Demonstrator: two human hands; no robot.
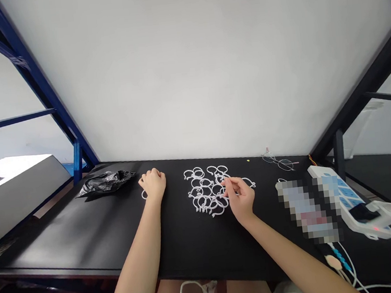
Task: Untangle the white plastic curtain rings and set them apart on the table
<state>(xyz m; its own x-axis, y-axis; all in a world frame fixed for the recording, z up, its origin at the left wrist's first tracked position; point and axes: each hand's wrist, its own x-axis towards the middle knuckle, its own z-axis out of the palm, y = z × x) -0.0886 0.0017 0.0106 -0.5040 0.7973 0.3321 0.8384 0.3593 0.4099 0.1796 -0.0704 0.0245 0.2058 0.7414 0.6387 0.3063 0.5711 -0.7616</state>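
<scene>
A pile of several white plastic rings (205, 190) lies on the black table (95, 233) in front of me. My right hand (241, 197) rests at the pile's right edge, its thumb and fingers pinched on one white ring. My left hand (153, 183) lies to the left of the pile, curled into a loose fist, with a white ring showing under its fingers at the near left side.
A crumpled black plastic bag (106, 181) lies left of my left hand. A pair of glasses (279, 161) sits at the back right. A white power strip (352, 203) with cables lies at the right edge. A grey machine (10, 191) stands far left.
</scene>
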